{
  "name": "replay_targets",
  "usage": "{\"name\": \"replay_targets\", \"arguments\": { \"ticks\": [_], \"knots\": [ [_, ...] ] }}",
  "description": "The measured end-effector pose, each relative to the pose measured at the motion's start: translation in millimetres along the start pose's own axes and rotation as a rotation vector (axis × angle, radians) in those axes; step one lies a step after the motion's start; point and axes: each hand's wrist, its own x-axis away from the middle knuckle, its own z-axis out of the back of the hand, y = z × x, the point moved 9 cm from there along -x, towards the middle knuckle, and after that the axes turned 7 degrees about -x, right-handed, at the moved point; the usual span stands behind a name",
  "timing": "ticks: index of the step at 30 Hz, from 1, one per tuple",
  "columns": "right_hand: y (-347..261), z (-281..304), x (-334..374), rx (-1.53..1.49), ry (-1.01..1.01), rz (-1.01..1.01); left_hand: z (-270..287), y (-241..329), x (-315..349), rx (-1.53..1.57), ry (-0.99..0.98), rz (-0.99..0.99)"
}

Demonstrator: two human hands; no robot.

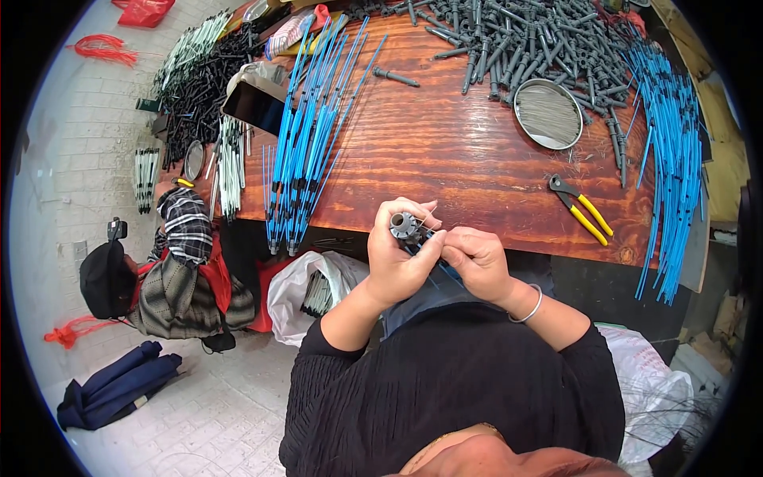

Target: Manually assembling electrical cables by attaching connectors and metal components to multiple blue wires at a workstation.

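My left hand (395, 258) is wrapped round a grey umbrella runner (401, 226), a short plastic tube with a notched collar, its open end facing up. Thin wire shows at the collar by my left thumb, and blue ribs (447, 272) hang below, partly behind my hands. Close against it, my right hand (480, 261) is closed in a pinch; whatever its fingertips hold is too small to make out. Both hands are in front of the table's near edge.
On the wooden table (477, 167) are piled grey runners (524, 40), a round metal bowl (520, 125) of thin wires, yellow-handled pliers (589, 219) and blue rib bundles (306, 135) (671, 151). A dark phone (256, 107) lies left. A co-worker (179, 270) sits at left beside a white sack (286, 298).
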Motion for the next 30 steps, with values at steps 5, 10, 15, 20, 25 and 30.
{"name": "replay_targets", "arguments": {
  "ticks": [5,10,15,20,25,30],
  "knots": [
    [-4.0,-0.7,-0.1,0.009,0.029,0.030,0.6,0.8,0.3,0.001,0.005,-0.025],
    [-1.0,-1.2,1.2,0.002,0.022,0.014,0.1,-1.5,0.2,0.050,-0.009,-0.004],
    [6.3,-3.4,0.4,-0.070,-0.069,-0.053,-1.3,-1.7,0.0,0.062,-0.090,0.006],
    [10.5,-4.3,-0.3,-0.126,-0.097,-0.101,-3.1,0.5,-0.6,0.018,-0.145,0.002],
    [2.7,-2.7,0.7,-0.082,-0.005,-0.072,-1.4,0.3,-0.2,0.005,-0.094,-0.004],
    [1.0,1.2,0.8,-0.018,0.055,-0.044,0.7,-1.4,1.8,-0.021,-0.036,0.011]
  ]
}}
